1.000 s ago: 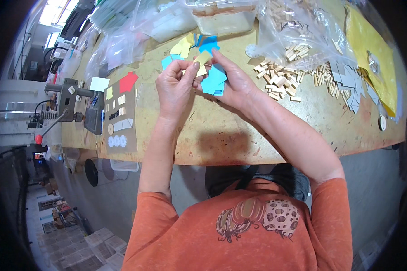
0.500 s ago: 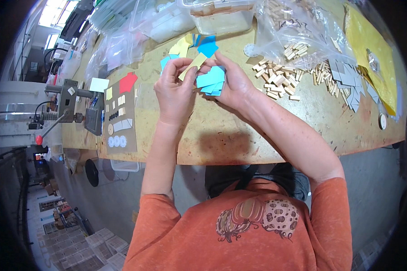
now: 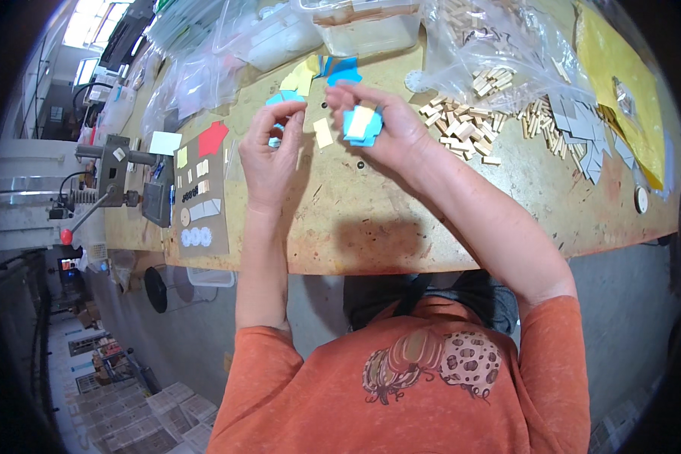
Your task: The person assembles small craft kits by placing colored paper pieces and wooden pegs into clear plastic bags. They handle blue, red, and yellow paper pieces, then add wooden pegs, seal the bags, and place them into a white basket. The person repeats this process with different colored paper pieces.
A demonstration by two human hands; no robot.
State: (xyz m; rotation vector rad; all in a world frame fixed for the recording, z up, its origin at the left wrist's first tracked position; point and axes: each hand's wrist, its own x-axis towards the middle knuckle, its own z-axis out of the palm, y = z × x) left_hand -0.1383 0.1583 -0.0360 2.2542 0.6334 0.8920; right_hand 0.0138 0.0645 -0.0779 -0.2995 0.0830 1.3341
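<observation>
So the step in hand, as I read it, is plain handling of small flat pieces: the right hand [image 3: 393, 125] acts as a tray and the left hand [image 3: 272, 155] works beside it. The right carries a stack of blue pieces [image 3: 353, 138] in its palm, with 1 pale yellow piece [image 3: 362, 121] on top. Its fingers look loosely curled, nothing visibly pressing down from above, and I can't tell how firmly the hidden side grips.

The left has thumb and forefinger curled close together. I can't tell whether the tips meet or pinch anything.

Between the 2 hands there's a loose yellow strip [image 3: 323, 132], apart from both. Can't say if it's flat on the table [image 3: 310, 197] or just above it. Lifting it from flat would call for a fine edge pinch, imo, with the right palm kept level so the stack doesn't slide.

Beyond the hands are more yellow pieces [image 3: 303, 74] and a darker blue pile [image 3: 343, 72]. Wooden blocks [image 3: 461, 129] lie off to the right.

Writing-wise: dark handwriting [image 3: 483, 35] on a clear bag at the back, not copying it. No lettering I can make out on the pieces.
</observation>
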